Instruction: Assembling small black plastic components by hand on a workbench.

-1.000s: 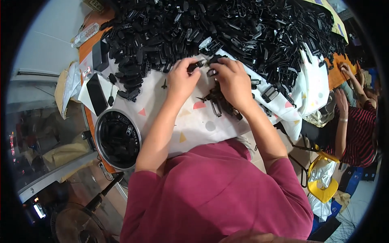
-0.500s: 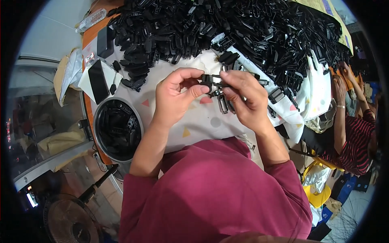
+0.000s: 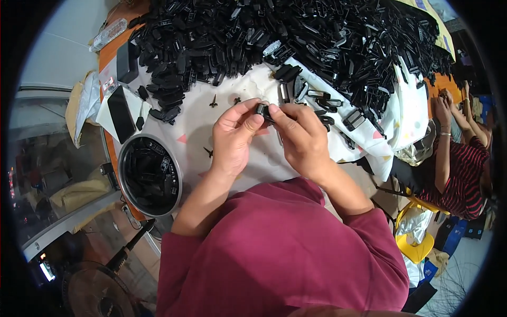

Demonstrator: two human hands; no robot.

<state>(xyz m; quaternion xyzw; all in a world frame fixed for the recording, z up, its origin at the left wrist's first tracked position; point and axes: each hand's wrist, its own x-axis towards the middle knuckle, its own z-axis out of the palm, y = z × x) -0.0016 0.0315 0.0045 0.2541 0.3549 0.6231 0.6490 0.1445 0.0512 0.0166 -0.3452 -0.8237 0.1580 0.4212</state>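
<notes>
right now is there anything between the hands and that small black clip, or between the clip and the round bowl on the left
Nothing: both the left hand and right hand already pinch the small black clip. Between it and the round bowl lies only white cloth with a tiny black piece.

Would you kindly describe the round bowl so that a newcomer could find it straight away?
Start at the white cloth spread under the big heap of black plastic parts. At its left edge, beside the left hand, sits the round metal bowl. It is the only shiny-rimmed container, holding black parts.
</notes>
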